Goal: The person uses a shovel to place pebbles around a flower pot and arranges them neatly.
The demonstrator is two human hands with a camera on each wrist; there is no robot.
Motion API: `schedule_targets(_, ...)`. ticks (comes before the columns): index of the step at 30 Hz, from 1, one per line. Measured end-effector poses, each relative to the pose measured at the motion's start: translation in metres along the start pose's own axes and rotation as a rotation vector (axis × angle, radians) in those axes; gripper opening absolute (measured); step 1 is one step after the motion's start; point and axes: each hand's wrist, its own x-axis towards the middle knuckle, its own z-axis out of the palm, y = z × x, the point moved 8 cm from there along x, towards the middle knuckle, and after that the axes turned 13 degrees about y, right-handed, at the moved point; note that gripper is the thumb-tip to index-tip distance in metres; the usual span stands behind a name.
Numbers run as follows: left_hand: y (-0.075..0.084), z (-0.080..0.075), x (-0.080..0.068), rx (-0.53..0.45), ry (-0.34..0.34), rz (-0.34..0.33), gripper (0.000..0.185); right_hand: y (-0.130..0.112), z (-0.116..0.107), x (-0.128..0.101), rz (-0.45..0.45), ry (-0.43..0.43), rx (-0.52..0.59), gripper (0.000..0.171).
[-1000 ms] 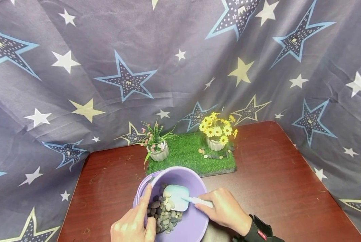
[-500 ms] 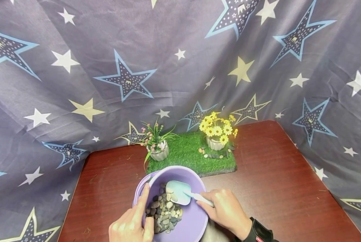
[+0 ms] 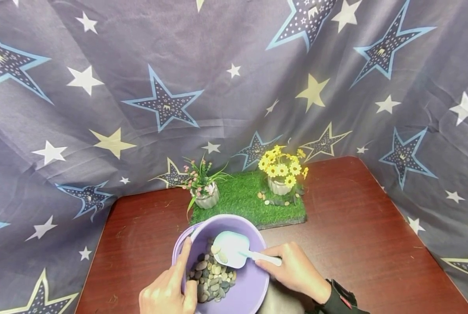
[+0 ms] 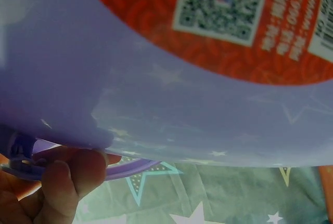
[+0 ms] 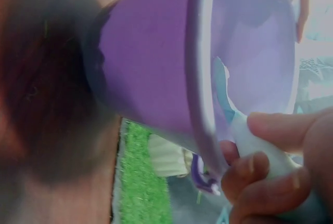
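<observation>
A purple plastic bucket (image 3: 249, 283) sits tilted at the near edge of the table, with several grey and white pebbles (image 3: 212, 277) inside. My left hand (image 3: 169, 290) grips its left rim, the thumb lying over the edge. My right hand (image 3: 294, 270) pinches the white handle of a small pale blue scoop (image 3: 231, 248). The scoop is lifted above the pebbles with a couple of stones on it. In the left wrist view my left hand's fingers (image 4: 62, 180) curl under the bucket (image 4: 156, 94). The right wrist view has my fingers (image 5: 281, 177) round the scoop handle beside the bucket rim (image 5: 200, 104).
On the dark red table (image 3: 355, 226) lies a green grass mat (image 3: 245, 200). A white pot of pink flowers (image 3: 204, 194) stands at its left, a pot of yellow flowers (image 3: 282, 172) at its right, with small pebbles around it. Star-patterned cloth (image 3: 139, 87) hangs behind and beside.
The scoop has dipped into the pebbles and come up, its blade now turned face up and lifted slightly with stones on it. My left hand keeps its hold on the rim.
</observation>
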Motion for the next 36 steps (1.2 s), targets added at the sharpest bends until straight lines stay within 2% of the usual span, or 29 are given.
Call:
schedule_targets(2,-0.01,0.0,-0.004,0.007,-0.009,-0.031,0.069,-0.004,-0.005,0.002,-0.002,0.006,0.011,0.011)
schedule_targets(5,-0.032,-0.002,-0.011,0.029,-0.055,-0.121,0.072,-0.011,-0.018,0.007,-0.014,0.04,-0.013,0.01)
schedule_targets(9,-0.068,-0.007,-0.024,0.075,-0.14,-0.33,0.077,-0.015,-0.04,0.015,-0.033,0.114,-0.087,0.009)
schedule_targets(12,-0.095,-0.011,-0.036,0.123,-0.192,-0.523,0.079,-0.009,-0.054,0.021,-0.024,0.156,-0.157,0.009)
schedule_targets(16,-0.13,-0.012,-0.055,0.173,-0.275,-0.74,0.077,0.011,-0.061,0.028,0.012,0.191,-0.235,0.014)
schedule_targets(19,-0.151,-0.011,-0.071,0.143,-0.305,-0.883,0.074,0.035,-0.055,0.031,0.033,0.226,-0.25,0.009)
schedule_targets(23,-0.162,-0.009,-0.087,0.074,-0.305,-1.031,0.074,0.071,-0.039,0.031,0.093,0.252,-0.279,0.008)
schedule_targets(25,-0.163,-0.008,-0.09,0.052,-0.304,-1.074,0.074,0.084,-0.033,0.03,0.124,0.258,-0.3,0.007)
schedule_targets(28,-0.163,-0.008,-0.091,0.049,-0.295,-1.098,0.074,0.092,-0.027,0.029,0.132,0.276,-0.313,0.007)
schedule_targets(32,-0.164,-0.008,-0.09,0.042,-0.286,-1.106,0.074,0.094,-0.02,0.037,0.139,0.299,-0.297,0.008)
schedule_targets(36,-0.166,-0.008,-0.092,0.055,-0.308,-1.104,0.074,0.097,-0.005,0.052,0.179,0.268,-0.238,0.015)
